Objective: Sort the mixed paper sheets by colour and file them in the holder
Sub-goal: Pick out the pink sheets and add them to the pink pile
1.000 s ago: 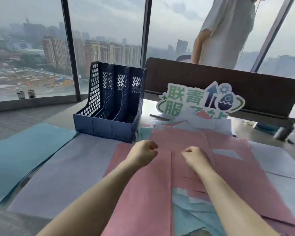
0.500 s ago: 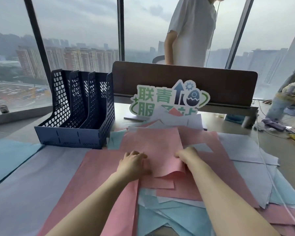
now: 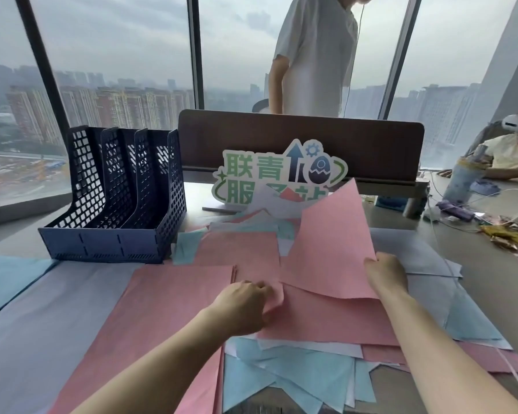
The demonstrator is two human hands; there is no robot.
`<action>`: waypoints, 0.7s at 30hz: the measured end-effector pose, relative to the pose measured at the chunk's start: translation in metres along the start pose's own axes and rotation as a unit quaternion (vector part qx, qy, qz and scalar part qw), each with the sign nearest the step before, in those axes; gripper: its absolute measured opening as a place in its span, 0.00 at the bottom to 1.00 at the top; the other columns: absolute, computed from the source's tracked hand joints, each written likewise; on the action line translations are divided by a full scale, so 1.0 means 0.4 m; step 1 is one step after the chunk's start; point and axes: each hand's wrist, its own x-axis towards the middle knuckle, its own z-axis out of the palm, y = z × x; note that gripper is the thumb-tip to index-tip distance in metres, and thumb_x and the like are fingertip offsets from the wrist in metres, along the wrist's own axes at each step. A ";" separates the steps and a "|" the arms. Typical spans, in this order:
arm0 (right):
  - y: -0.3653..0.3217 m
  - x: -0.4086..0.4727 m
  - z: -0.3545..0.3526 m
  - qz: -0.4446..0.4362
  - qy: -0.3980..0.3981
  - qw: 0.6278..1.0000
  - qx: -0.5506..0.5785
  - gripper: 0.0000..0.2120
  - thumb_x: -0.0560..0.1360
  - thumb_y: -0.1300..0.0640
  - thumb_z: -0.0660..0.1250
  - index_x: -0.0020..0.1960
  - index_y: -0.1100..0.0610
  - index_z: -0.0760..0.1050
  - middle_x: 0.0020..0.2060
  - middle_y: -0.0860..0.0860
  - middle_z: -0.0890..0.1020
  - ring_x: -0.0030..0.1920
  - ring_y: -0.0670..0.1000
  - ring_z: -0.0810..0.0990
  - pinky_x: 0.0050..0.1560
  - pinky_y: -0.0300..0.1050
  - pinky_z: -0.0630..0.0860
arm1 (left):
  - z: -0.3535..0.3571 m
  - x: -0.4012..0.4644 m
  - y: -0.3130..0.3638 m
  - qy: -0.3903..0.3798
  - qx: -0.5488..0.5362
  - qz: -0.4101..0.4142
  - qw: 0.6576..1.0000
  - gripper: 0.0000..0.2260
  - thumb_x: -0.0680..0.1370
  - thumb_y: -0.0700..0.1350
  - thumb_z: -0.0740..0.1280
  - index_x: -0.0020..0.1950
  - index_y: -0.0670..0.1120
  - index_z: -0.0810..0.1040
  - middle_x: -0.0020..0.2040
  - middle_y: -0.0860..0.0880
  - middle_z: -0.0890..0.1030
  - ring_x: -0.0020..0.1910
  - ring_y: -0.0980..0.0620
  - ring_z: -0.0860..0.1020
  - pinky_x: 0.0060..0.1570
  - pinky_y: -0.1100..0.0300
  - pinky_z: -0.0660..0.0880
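my right hand (image 3: 385, 274) pinches the raised pink sheet (image 3: 329, 249) by its edge, my left hand (image 3: 243, 306) curls on its corner, freeing it for the pink pile (image 3: 168, 300).

Grey table (image 3: 488, 282) is running across the frame, bare surface showing at right and far left. Blue slotted holder (image 3: 114, 234) is standing on it at upper left. Lavender sheets (image 3: 45, 318) are lying flat at lower left, a light-blue sheet (image 3: 9, 276) at the left edge. A mixed pile of pink, blue and lavender sheets (image 3: 296, 380) is spreading over centre and lower right. A cut-out sign (image 3: 278, 174) is standing at top centre; white cables (image 3: 440, 243) are trailing at right.
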 end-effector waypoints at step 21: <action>-0.048 -0.113 0.070 0.065 -0.276 0.947 0.149 0.06 0.71 0.65 0.66 0.36 0.59 0.78 0.29 0.57 0.77 0.26 0.53 0.74 0.31 0.42 0.69 | -0.007 0.085 0.203 -0.002 -0.348 -0.069 0.935 0.28 0.71 0.62 0.58 0.65 0.47 0.76 0.62 0.44 0.80 0.60 0.44 0.78 0.58 0.53 0.75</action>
